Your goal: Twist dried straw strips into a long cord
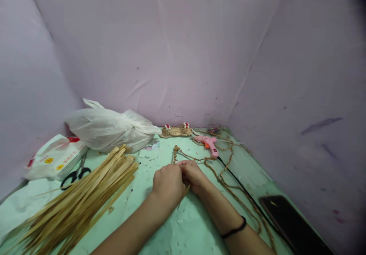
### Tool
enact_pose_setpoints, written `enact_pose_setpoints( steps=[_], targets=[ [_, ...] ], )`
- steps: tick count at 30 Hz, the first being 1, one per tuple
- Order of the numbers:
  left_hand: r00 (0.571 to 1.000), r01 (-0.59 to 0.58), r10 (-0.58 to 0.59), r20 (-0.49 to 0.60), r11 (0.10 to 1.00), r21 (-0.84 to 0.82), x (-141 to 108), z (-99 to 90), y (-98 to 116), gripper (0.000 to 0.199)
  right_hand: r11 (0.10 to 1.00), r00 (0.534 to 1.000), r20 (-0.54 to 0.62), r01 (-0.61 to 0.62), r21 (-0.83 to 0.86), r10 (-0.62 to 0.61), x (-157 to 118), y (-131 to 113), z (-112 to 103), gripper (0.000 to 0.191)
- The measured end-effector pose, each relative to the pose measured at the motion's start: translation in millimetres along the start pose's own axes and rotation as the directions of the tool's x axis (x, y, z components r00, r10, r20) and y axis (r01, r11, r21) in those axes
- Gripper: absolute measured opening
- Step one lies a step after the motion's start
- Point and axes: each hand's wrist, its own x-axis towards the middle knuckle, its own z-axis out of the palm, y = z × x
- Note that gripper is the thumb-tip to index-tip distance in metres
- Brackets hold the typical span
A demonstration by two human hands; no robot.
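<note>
My left hand (168,182) and my right hand (193,174) are together over the middle of the table, fingers closed and thumbs near each other. Between them they grip a thin tan straw cord (174,156), whose knobby far end shows beyond the fingertips. A loose straw end (187,189) sticks out below the palms. Most of what the fingers hold is hidden behind the left hand. From the cord's far end, a thin twisted rope (194,158) runs right toward a pink glue gun (210,144). A dark band circles my right wrist.
Dry straw strips (85,197) lie in a bundle at left, beside black-handled scissors (76,175) and a white box (58,157). Behind are a tied white plastic bag (111,129) and woven straw pieces (175,132) with red-and-white decorations. A black cable (243,186) and dark phone (291,224) lie right.
</note>
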Motion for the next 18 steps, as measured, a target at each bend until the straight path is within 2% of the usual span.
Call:
enact_pose_setpoints(
  steps=[3,6,8,9,10,11,13,15,18],
  targets=[
    [0.996,-0.052,0.066,-0.067,0.979,0.198,-4,0.9,3,0.021,1.0,1.0,-0.011,-0.006,0.015,0.006,1,0,-3,0.01],
    [0.991,-0.109,0.124,-0.047,0.964,0.243,1,-15.0,-3,0.019,0.998,0.999,0.039,-0.02,0.055,0.018,0,-4,-7,0.013],
    [0.995,-0.07,0.078,-0.06,0.989,0.13,10,-29.0,-10,0.022,0.995,0.992,0.121,-0.052,0.084,0.042,-1,-8,-9,0.012],
    [0.995,-0.043,0.043,-0.087,0.999,0.008,15,-34.4,-14,0.021,0.993,0.986,0.157,-0.068,0.094,0.053,-2,-11,-10,0.012],
    [0.998,0.015,-0.026,-0.065,0.987,-0.159,20,-38.0,-17,0.019,0.992,0.98,0.186,-0.083,0.097,0.064,-3,-12,-11,0.012],
    [0.996,0.083,-0.085,0.008,0.944,-0.318,24,-39.2,-20,0.018,0.991,0.976,0.206,-0.094,0.096,0.073,-3,-14,-12,0.012],
    [0.975,0.197,-0.106,0.194,0.814,-0.546,32,-35.4,-24,0.016,0.99,0.973,0.215,-0.107,0.096,0.084,-4,-15,-13,0.011],
    [0.944,0.26,-0.051,0.325,0.72,-0.644,39,-26.9,-29,0.012,0.99,0.97,0.226,-0.11,0.091,0.088,-3,-14,-15,0.01],
    [0.919,0.304,-0.016,0.393,0.664,-0.683,46,-16.3,-35,0.011,0.996,0.975,0.208,-0.083,0.018,0.078,-1,-13,-16,0.01]
  ],
)
